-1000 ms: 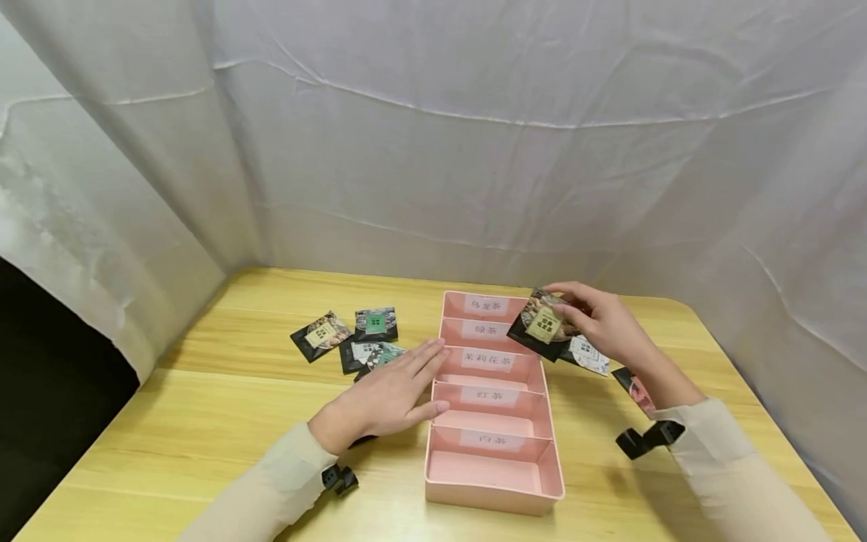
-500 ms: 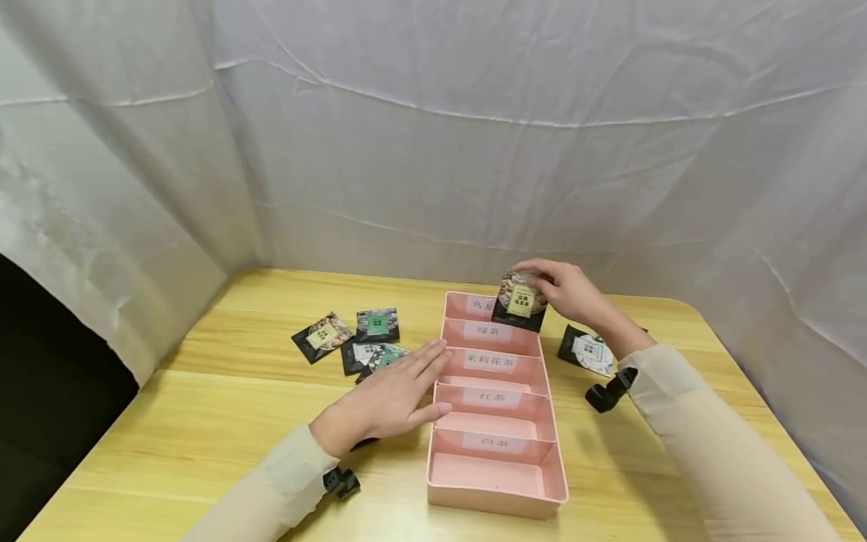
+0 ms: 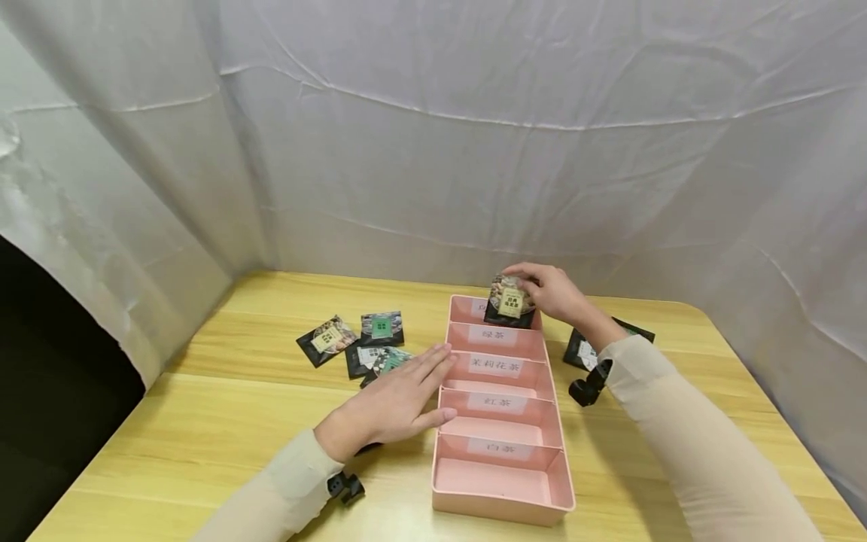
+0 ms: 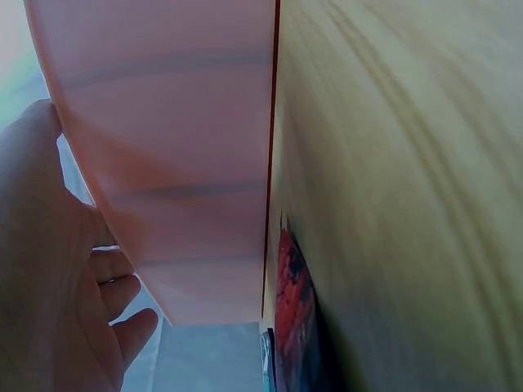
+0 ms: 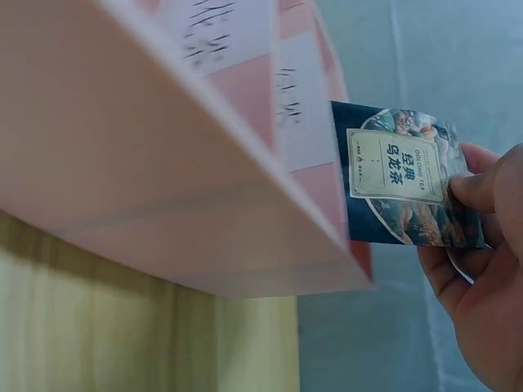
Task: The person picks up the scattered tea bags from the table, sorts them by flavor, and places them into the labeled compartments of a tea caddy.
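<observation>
Head, L hand (image 3: pixel 400 406): fingers straight, resting on tray (image 3: pixel 501 510) rim, prob. to steady it.
Head, R hand (image 3: pixel 550 292): fingers pinch sachet (image 3: pixel 510 302) up top, lower edge left free, at far slot (image 3: pixel 464 307); other sachets (image 3: pixel 327 340) on bench (image 3: pixel 169 452), both sides of tray.
L wrist, rim: hand laid along it, no grip; red packet (image 4: pixel 294 302) nearby.
R wrist, sachet: thumb front, fingers behind, "Oolong Tea" uncovered, prob. for reading; whether edge is in slot, can't tell.
</observation>
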### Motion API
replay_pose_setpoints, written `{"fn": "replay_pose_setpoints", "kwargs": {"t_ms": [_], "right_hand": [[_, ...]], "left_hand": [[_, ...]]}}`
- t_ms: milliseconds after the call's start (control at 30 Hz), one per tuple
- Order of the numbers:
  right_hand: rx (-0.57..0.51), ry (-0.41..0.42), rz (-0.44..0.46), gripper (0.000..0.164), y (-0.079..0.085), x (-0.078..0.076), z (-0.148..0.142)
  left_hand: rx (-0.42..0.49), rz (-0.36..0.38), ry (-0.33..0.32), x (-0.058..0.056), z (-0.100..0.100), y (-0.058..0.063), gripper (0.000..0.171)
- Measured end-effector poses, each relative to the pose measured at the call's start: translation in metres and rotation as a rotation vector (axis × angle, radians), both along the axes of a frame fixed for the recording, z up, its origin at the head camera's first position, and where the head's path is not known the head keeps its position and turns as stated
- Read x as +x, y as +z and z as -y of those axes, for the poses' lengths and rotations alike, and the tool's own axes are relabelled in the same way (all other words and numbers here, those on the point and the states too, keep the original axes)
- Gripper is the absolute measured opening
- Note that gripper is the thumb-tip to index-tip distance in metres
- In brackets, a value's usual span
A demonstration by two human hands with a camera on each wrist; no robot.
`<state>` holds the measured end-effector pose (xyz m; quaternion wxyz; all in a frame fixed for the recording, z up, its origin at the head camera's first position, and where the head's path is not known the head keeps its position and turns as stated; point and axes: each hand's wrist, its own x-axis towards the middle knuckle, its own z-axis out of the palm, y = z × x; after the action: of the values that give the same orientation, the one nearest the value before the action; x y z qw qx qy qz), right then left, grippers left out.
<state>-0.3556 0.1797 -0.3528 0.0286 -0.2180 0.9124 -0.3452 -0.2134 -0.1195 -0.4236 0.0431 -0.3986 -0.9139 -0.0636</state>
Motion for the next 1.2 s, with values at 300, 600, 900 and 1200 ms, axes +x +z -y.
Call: {"fn": "replay_pose_setpoints", "kwargs": {"t_ms": [300,600,900,1200], "right_hand": [[0.111,0.046,-0.010,0.032,-0.013,0.003,0.004],[0.100,0.016,-0.129,0.027,-0.017,0.010,-0.001],[0.027,-0.061,-0.129,0.030,-0.016,0.022,-0.027],[-0.014,-0.122,-0.118,0.034,-0.026,0.035,-0.060]], "left_hand": [[0.011,-0.001,-0.003,-0.001,0.001,-0.001,0.082],[0.010,0.007,0.002,-0.002,0.000,-0.002,0.082],[-0.003,0.004,-0.001,-0.001,0.000,0.003,0.082],[-0.005,0.007,0.002,-0.001,0.000,0.001,0.082]]}}
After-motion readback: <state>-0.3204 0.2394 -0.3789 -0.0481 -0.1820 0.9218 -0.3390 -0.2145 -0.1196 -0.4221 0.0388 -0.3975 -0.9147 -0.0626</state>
